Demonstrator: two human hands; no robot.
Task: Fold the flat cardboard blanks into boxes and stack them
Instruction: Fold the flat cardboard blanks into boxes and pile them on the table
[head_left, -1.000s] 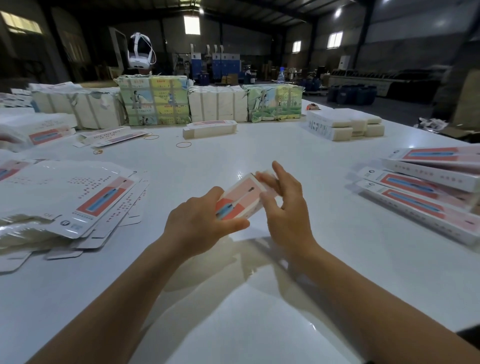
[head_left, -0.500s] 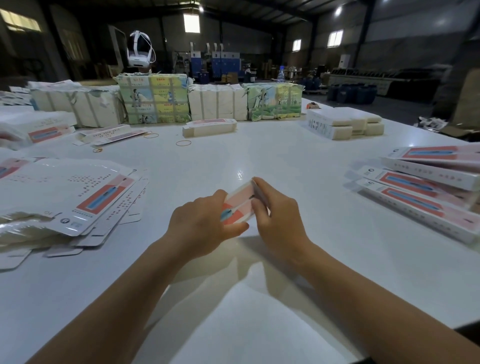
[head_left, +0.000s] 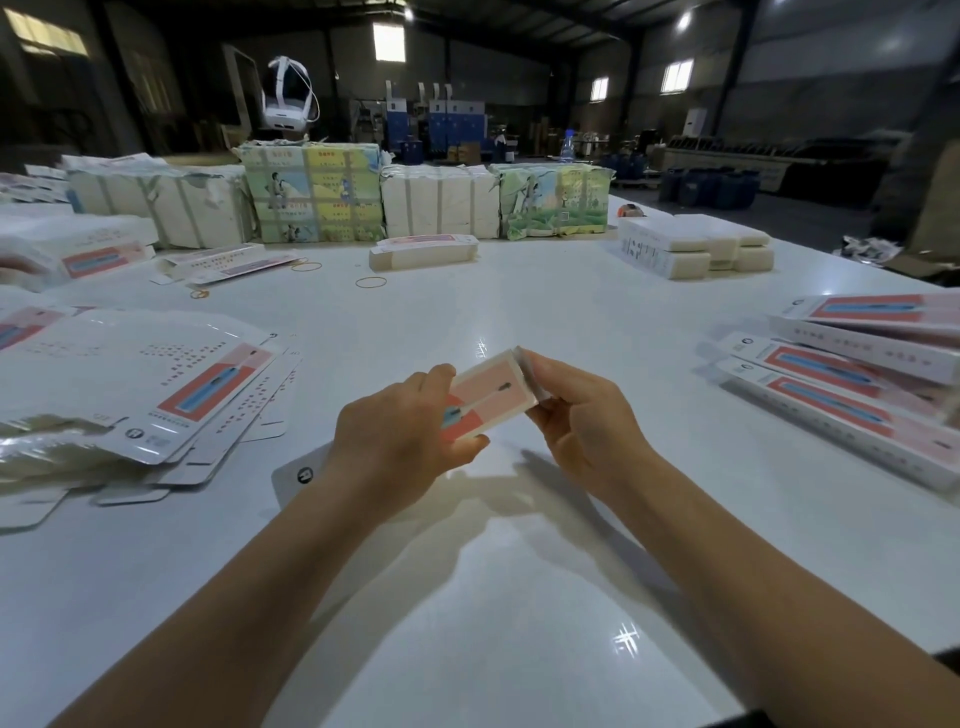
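Note:
A long white box with a pink and blue panel (head_left: 488, 397) is held above the white table (head_left: 519, 597) in front of me. My left hand (head_left: 400, 441) grips its near part from the left, thumb underneath. My right hand (head_left: 576, 415) holds the far end, fingers curled round the end flap. The box's near end (head_left: 298, 473) sticks out below my left wrist. A spread pile of flat blanks (head_left: 156, 395) lies at the left. Folded boxes (head_left: 852, 374) are stacked at the right.
Wrapped bundles of blanks (head_left: 311, 192) line the far edge. A small stack of blanks (head_left: 423, 250) and white packs (head_left: 696, 247) lie beyond the middle. Rubber bands (head_left: 371, 282) are scattered there. Loose blanks (head_left: 218, 262) lie far left.
The box has turned so its printed face shows more, and the far end has risen a little. My right hand shifted right along the end flap.

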